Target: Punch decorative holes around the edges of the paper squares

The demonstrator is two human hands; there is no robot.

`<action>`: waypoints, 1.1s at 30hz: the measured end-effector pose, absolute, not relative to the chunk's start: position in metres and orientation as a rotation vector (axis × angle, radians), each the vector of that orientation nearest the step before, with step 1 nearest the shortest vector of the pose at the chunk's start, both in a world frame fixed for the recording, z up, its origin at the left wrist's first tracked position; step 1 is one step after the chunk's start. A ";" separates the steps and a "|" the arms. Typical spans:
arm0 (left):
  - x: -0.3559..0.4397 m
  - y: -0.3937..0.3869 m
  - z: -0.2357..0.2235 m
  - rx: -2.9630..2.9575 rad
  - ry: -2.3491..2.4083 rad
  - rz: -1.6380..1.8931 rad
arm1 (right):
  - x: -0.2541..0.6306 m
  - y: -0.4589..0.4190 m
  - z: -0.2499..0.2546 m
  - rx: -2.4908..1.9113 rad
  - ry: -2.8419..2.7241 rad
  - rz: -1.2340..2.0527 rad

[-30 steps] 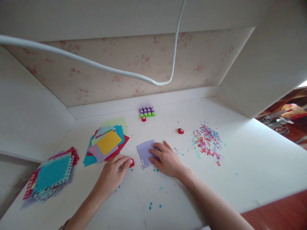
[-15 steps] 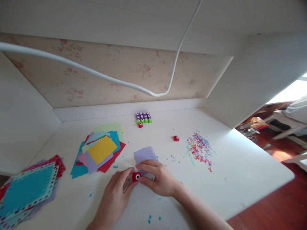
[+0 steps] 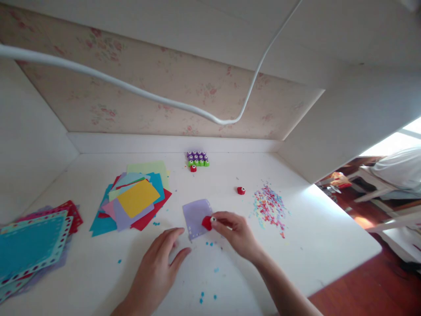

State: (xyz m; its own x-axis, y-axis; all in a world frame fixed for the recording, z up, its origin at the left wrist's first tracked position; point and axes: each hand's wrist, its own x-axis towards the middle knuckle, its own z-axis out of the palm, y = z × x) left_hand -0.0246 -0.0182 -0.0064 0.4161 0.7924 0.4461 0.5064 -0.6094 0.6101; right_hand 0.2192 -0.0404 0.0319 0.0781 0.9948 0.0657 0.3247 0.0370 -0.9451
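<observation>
Red punch (image 3: pixel 207 223): gripped between the closed fingers of the right hand (image 3: pixel 235 230), over the right part of the purple sheet (image 3: pixel 194 215).
Purple sheet: laid flat near the middle of the table (image 3: pixel 312 254), well apart from the back edge; small cut-outs are visible along its border.
Left hand (image 3: pixel 161 259): fingers parted, nothing held, just off the sheet's near left corner.
Sheet edge: punch positioning is judged in hand; square seating in the punch would be called for.
Table room: offered toward the front edge, among blue bits (image 3: pixel 215 297); bounded by the paper stack (image 3: pixel 138 199) at left, the confetti pile (image 3: pixel 269 205) at right.
</observation>
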 end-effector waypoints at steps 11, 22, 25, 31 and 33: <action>-0.023 -0.019 -0.010 2.362 1.003 0.998 | 0.360 -0.012 0.008 -2.078 -0.970 0.223; -0.024 -0.017 -0.008 2.345 0.969 0.983 | 0.353 0.003 0.016 -2.237 -1.182 0.145; -0.023 -0.018 -0.009 2.354 0.957 0.997 | 0.348 0.003 0.017 -2.222 -1.251 0.099; -0.023 -0.017 -0.005 2.356 0.948 0.998 | 0.345 0.004 0.016 -2.162 -1.328 -0.012; -0.023 -0.017 -0.004 2.367 0.951 0.994 | 0.340 0.007 0.018 -2.121 -1.361 -0.043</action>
